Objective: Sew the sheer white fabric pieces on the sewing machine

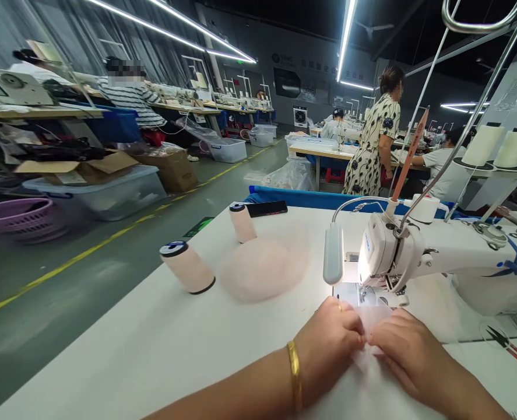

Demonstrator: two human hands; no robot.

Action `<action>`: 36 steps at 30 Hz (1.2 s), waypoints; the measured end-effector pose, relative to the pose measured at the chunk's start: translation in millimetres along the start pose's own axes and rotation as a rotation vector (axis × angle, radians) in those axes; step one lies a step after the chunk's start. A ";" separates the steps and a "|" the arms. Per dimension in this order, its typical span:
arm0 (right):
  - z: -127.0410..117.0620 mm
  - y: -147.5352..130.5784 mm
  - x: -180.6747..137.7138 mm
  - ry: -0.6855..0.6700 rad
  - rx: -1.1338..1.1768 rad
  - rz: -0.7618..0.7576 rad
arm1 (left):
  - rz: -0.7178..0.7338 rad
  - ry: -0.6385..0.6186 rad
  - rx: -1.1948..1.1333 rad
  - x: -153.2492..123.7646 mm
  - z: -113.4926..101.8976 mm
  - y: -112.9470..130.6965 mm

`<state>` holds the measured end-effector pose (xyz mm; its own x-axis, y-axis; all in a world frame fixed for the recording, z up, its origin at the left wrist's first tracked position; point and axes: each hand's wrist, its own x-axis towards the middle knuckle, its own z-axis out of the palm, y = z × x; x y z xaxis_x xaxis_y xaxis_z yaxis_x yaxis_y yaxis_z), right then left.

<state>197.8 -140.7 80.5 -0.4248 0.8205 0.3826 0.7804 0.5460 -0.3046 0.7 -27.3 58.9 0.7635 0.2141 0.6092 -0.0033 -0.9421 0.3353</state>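
Observation:
Sheer pale pink fabric [374,318] lies under my fingers, just in front of the presser foot [363,294] of a white sewing machine [446,242]. My left hand [330,344], with a gold bangle at the wrist, pinches its left side. From the right, my right hand [409,347] grips the same piece, thumb almost touching the left fingers. Below the hands the cloth hangs blurred toward me. A lit lamp [333,254] shines by the needle area. Another sheer pink piece [264,268] rests flat on the table, left of the machine.
Two pale pink thread cones [189,268] [242,224] stand on the white table [162,350] at left. A black phone-like slab [267,209] lies behind them. Red-handled snips [514,350] lie at far right. A person in a patterned dress [374,140] stands beyond the table.

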 end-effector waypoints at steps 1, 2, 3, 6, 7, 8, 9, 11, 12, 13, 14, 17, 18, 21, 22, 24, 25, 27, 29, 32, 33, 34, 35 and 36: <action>-0.6 -0.8 -1.2 -0.029 -0.019 0.002 | 0.016 -0.013 0.018 -3.4 -0.1 2.4; -1.0 -1.6 -2.0 -0.048 -0.033 0.009 | 0.024 -0.029 0.035 -5.9 -0.1 4.4; -1.4 -2.3 -2.3 -0.058 -0.041 0.013 | 0.029 -0.041 0.051 -7.6 -0.3 5.8; -1.6 -2.8 -1.5 -0.053 -0.045 0.013 | 0.037 -0.051 0.073 -8.5 -0.9 7.3; -1.2 -2.5 -1.1 -0.046 -0.043 0.013 | 0.033 -0.052 0.077 -8.0 -1.1 7.0; -0.6 -1.8 -0.7 -0.038 -0.042 0.015 | 0.028 -0.054 0.082 -7.3 -1.3 6.5; 0.2 -0.9 -0.4 -0.029 -0.043 0.019 | 0.020 -0.058 0.090 -6.4 -1.4 5.8; 2.3 1.8 -0.1 -0.015 -0.056 0.031 | 0.002 -0.070 0.114 -4.4 -1.6 4.2; 3.4 3.3 0.0 -0.013 -0.068 0.041 | -0.011 -0.079 0.126 -3.3 -1.8 3.3; 4.5 5.0 0.0 -0.015 -0.081 0.053 | -0.022 -0.088 0.135 -2.1 -1.9 2.4; 5.5 6.8 0.1 -0.019 -0.092 0.067 | -0.034 -0.097 0.142 -0.9 -2.0 1.4; 8.1 11.9 0.9 -0.023 -0.119 0.094 | -0.051 -0.103 0.149 2.5 -2.0 -2.3; 8.8 13.4 1.3 -0.020 -0.124 0.097 | -0.046 -0.098 0.151 3.5 -1.9 -3.9; 10.3 17.1 3.4 -0.005 -0.135 0.102 | -0.018 -0.084 0.161 6.5 -1.4 -9.7; 10.7 18.1 4.2 0.000 -0.141 0.104 | -0.012 -0.082 0.167 7.6 -1.3 -11.8; 11.5 19.4 5.9 0.013 -0.154 0.117 | -0.019 -0.084 0.181 9.9 -1.3 -15.9; 11.9 19.6 6.7 0.021 -0.153 0.130 | -0.033 -0.086 0.183 11.2 -1.5 -17.9; 12.2 19.2 8.5 0.053 -0.121 0.183 | -0.083 -0.092 0.155 14.0 -2.3 -21.6; 12.0 17.5 10.7 0.113 -0.054 0.256 | -0.163 -0.116 0.078 16.7 -3.7 -25.2; 10.4 13.8 14.4 0.190 0.052 0.353 | -0.309 -0.179 -0.060 20.3 -6.4 -30.4; 9.8 12.9 15.6 0.196 0.081 0.374 | -0.341 -0.193 -0.087 21.3 -7.2 -31.7; 9.3 12.3 16.4 0.194 0.102 0.389 | -0.361 -0.201 -0.104 22.1 -7.8 -32.6; 9.0 12.1 16.9 0.188 0.116 0.396 | -0.370 -0.205 -0.112 22.7 -8.2 -33.2; 9.0 12.5 16.9 0.181 0.122 0.397 | -0.366 -0.202 -0.111 23.0 -8.4 -33.1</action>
<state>196.3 -118.5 75.3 -0.0082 0.9335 0.3584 0.8022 0.2201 -0.5549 12.9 11.0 67.8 0.8383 0.4640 0.2864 0.2303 -0.7773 0.5854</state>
